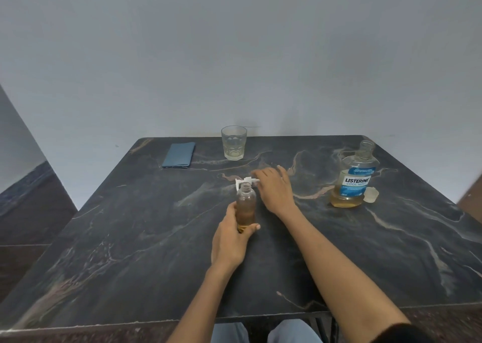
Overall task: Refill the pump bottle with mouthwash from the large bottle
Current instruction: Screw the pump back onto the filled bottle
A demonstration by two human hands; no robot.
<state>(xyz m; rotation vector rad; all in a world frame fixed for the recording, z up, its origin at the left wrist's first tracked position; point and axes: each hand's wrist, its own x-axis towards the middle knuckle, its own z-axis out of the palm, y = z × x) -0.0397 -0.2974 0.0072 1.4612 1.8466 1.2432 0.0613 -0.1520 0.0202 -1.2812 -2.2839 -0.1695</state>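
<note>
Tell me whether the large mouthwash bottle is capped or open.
Open. The large bottle stands upright with a bare neck, and its cap sits on the table beside its base.

Dim, soft light; wide-angle edge distortion.

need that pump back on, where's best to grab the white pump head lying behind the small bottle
Pinch the white pump head by its collar from above and the right, where the right hand already reaches. It lies on its side, nozzle pointing right, behind the open small bottle.
</note>
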